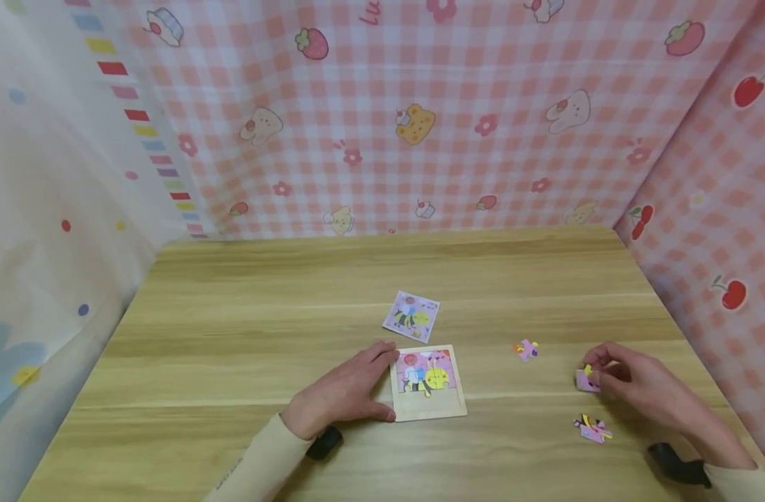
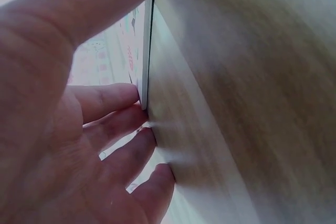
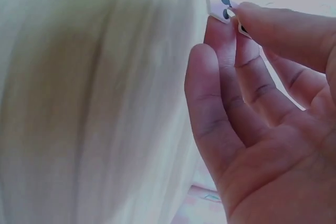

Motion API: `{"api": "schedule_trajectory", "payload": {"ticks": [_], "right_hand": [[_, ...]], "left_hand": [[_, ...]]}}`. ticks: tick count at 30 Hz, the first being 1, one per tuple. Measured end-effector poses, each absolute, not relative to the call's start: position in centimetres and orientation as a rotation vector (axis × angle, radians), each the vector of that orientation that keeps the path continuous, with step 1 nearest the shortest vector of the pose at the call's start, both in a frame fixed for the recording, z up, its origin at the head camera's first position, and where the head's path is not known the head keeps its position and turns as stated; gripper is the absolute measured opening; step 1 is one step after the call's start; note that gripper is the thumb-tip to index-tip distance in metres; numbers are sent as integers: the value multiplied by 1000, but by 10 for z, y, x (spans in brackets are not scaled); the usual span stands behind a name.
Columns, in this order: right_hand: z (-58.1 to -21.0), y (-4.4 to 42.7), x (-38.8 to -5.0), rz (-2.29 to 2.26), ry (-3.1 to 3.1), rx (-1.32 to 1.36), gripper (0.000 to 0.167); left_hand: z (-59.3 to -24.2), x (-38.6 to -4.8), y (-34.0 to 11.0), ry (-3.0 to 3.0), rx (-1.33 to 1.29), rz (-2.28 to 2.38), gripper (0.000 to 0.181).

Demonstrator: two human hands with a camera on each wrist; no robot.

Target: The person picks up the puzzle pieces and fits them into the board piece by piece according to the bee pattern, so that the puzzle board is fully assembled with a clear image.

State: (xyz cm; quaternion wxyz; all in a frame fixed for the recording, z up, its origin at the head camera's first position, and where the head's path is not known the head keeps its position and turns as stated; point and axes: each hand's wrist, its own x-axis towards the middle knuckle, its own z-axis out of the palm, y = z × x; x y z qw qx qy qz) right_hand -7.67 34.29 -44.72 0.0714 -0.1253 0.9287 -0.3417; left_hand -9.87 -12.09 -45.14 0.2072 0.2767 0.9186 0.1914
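My left hand (image 1: 341,390) rests at the left side of a wooden puzzle board (image 1: 429,410). Its fingertips touch the upper left corner and the thumb lies at the lower left; the left wrist view shows the fingers fairly straight along the edge. The upper part of the board holds fitted pieces of a bee picture (image 1: 437,377), with bare wood below. Over on the right, my right hand (image 1: 639,376) pinches a purple puzzle piece (image 1: 586,381) between thumb and fingers. In the right wrist view, black marks show on this piece (image 3: 218,9), partly hidden by the thumb.
A loose pink puzzle piece (image 1: 526,350) lies between the board and my right hand. Below that hand is another loose piece or overlapping pieces (image 1: 592,429); I cannot tell which. A picture card (image 1: 412,317) with the bee lies just behind the board. Patterned cloth (image 1: 445,160) hangs behind the table.
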Motion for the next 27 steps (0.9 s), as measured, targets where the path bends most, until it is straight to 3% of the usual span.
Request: {"api": "schedule_trajectory", "payload": {"ticks": [27], "right_hand": [[-423, 286, -75, -1247, 2812, -532, 15]], "left_hand": [[-454, -96, -116, 2592, 793, 545, 98]]}}
